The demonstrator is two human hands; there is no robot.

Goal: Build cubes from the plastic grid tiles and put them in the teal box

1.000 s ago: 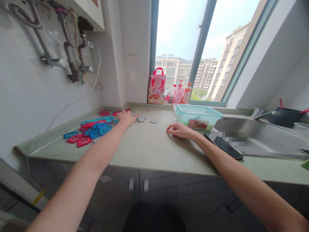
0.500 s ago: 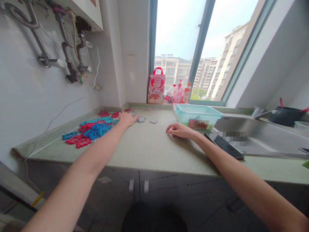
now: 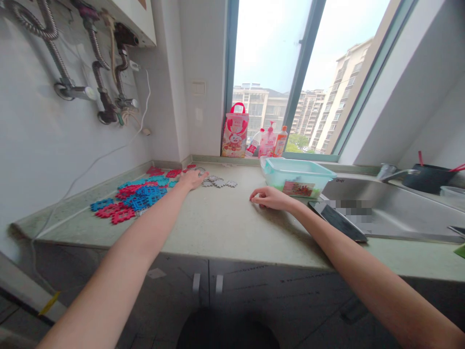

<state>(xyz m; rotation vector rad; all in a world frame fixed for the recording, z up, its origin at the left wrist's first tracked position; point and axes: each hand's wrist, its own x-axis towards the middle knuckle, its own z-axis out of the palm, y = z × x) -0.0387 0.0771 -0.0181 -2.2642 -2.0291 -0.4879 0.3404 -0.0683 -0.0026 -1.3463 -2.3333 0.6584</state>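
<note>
Open counter [image 3: 214, 228] before pieces [image 3: 147, 196] and tub [image 3: 308, 170]

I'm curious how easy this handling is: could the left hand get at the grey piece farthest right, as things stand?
Probably yes: the left hand is to the left of that grey piece, and only other flat grey pieces seem to lie between them.

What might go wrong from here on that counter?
The flat, black rectangular slab lies right at the edge of the stainless-steel sink; a bump from the nearby bare right forearm might tip it in. The left-hand grip is close to the flat, toothed grey pieces, so a careless sweep could scatter them or mix them with the red and blue toothed pieces.
</note>
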